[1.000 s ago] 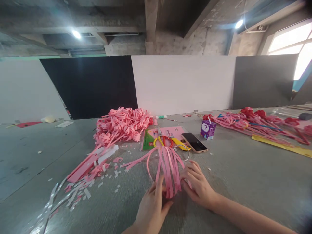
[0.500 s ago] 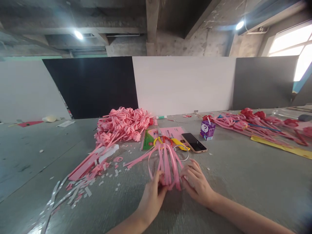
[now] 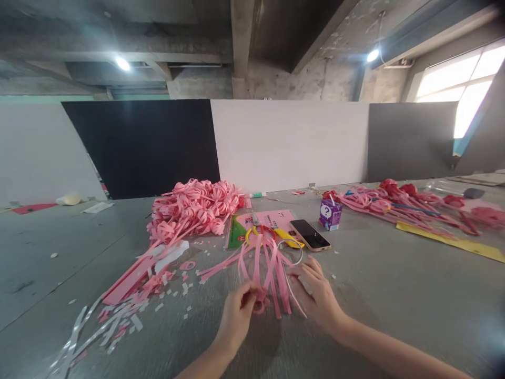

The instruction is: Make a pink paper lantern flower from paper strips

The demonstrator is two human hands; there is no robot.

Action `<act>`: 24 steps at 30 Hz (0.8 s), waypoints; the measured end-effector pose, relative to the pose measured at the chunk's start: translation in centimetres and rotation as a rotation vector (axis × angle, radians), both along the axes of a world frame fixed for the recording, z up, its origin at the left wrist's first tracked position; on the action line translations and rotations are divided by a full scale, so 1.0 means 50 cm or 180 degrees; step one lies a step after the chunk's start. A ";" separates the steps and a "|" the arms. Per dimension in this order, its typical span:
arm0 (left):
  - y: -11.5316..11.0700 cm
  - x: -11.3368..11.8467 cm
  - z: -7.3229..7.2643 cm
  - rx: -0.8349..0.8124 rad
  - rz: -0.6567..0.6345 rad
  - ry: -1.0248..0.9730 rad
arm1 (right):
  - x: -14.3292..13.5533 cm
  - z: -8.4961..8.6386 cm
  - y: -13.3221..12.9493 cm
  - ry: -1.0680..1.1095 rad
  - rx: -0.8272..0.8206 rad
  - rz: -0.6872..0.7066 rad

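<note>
Pink paper strips (image 3: 272,273) fan out on the grey table in front of me, their lower ends spread and loose on the right side. My left hand (image 3: 241,310) pinches strip ends at the lower left of the fan, beside a small pink curl (image 3: 258,307). My right hand (image 3: 317,297) rests at the right edge of the fan with its fingers apart, close to a thin pale strip. Just beyond the strips lie yellow-and-red-handled scissors (image 3: 266,232), a yellow cutter (image 3: 290,239) and a silver ring (image 3: 296,252).
A heap of pink paper flowers (image 3: 197,208) lies at the back left, with long strips (image 3: 134,279) and scraps in front. Right of centre are a phone (image 3: 310,235), a purple carton (image 3: 330,215) and more paper flowers (image 3: 398,200). A yellow strip (image 3: 450,241) lies nearby.
The strips' lower ends have spread apart on the right. My left hand has moved slightly left with its ends, and my right hand's fingers have opened. The view has shifted a little.
</note>
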State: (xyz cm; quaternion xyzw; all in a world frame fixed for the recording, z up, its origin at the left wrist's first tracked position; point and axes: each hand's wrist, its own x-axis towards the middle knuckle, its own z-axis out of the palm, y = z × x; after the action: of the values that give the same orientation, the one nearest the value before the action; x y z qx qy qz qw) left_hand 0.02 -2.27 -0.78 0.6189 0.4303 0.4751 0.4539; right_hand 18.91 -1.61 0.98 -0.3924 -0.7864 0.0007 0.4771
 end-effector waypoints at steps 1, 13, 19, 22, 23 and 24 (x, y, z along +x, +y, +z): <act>0.001 0.000 0.000 0.0017 0.0014 0.0072 | -0.008 0.004 -0.004 -0.0002 -0.0036 -0.0023; -0.007 -0.001 0.006 -0.0011 -0.0040 0.0160 | -0.052 -0.021 -0.020 0.0058 -0.0368 -0.0076; -0.011 0.000 0.003 0.0330 -0.0077 0.0287 | -0.052 -0.021 -0.019 -0.0077 -0.0355 0.0025; -0.011 0.000 0.008 0.0316 -0.0098 0.0557 | -0.053 -0.019 -0.021 -0.0139 -0.0333 0.0079; -0.010 0.000 0.008 0.0287 -0.0065 0.0589 | -0.053 -0.018 -0.022 -0.0155 -0.0331 0.0104; -0.010 -0.001 0.008 0.0263 -0.0022 0.0612 | -0.054 -0.016 -0.022 -0.0169 -0.0330 0.0130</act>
State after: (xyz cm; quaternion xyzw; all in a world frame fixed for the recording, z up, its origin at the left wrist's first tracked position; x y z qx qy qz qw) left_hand -0.01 -2.76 -0.39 0.6813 0.4498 0.4293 0.3862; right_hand 16.22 -2.73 0.19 -0.4004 -0.8055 0.0407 0.4350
